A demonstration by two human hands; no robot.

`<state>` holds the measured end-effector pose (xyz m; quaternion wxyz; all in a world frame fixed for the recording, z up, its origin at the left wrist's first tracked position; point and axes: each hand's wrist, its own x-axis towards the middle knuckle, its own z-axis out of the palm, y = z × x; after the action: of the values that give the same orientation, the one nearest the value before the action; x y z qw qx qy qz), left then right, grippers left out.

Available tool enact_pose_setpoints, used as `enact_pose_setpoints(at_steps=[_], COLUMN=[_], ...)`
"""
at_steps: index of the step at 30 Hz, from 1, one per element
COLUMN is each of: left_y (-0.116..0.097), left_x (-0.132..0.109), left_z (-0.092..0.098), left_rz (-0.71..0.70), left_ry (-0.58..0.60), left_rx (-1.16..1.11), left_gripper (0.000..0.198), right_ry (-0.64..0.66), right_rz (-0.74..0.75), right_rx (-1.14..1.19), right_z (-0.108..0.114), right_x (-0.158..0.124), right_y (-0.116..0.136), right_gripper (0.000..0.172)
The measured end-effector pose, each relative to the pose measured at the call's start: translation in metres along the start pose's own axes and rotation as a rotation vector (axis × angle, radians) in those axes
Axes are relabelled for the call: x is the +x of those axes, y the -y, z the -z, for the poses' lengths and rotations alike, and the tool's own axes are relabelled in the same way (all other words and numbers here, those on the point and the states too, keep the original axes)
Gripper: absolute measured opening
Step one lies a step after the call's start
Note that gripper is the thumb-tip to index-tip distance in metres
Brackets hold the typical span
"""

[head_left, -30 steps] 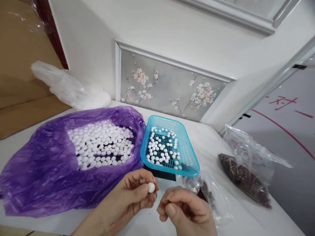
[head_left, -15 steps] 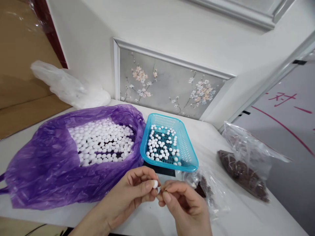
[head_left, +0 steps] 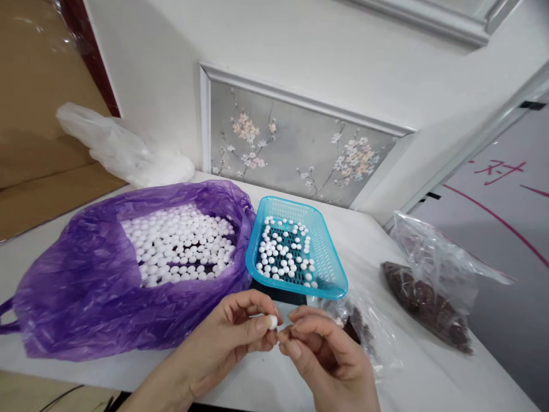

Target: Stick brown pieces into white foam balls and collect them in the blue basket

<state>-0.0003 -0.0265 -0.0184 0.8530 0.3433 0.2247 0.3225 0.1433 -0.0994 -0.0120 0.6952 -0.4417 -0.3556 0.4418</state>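
Note:
Between the thumb and fingers of my left hand (head_left: 242,332) is a small white ball (head_left: 272,322). My right hand (head_left: 328,349) is close beside it, thumb and fingertips pinched together; whatever they hold, if anything, is too small to make out. Beyond my hands stands a blue plastic basket (head_left: 332,252) with several white balls scattered over its bottom. To the left, a purple plastic bag (head_left: 103,309) lies wide open, full of many more white balls (head_left: 171,234).
By my right hand lies a clear bag (head_left: 381,337) with dark brown contents. Farther right is another clear bag (head_left: 429,292) of brown stuff. A white plastic bag (head_left: 141,154) sits behind the purple one, against the wall panel (head_left: 278,143). A whiteboard (head_left: 510,229) stands at right.
My right hand has shifted slightly right and its index finger has lifted a little from the thumb. My left hand keeps the ball in its pinch. The view has shifted slightly.

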Motion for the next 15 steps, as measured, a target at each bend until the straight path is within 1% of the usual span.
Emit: enact_pose_setpoints(at_steps=[4,8,11,15], left_y=[0.0006,0.0028,0.004,0.0038], left_x=[0.0001,0.0017,0.0018,0.0011], left_z=[0.0,0.0023,0.0035,0.0028], left_rz=[-0.023,-0.028,-0.036,-0.04], left_ry=[0.012,0.008,-0.001,0.0], left_rx=[-0.014,-0.028,-0.037,-0.05], left_gripper=[0.011,0.013,0.012,0.009], right_ry=[0.02,0.067,0.07,0.08], right_rz=[0.081,0.168,0.162,0.106], right_rx=[-0.16,-0.213,-0.238,-0.201], right_z=[0.0008,-0.004,-0.0075,-0.0068], right_x=[-0.0012,-0.0006,-0.0003,-0.0008], right_y=[-0.0006,0.0004,0.001,-0.0023], right_gripper=[0.005,0.016,0.019,0.01])
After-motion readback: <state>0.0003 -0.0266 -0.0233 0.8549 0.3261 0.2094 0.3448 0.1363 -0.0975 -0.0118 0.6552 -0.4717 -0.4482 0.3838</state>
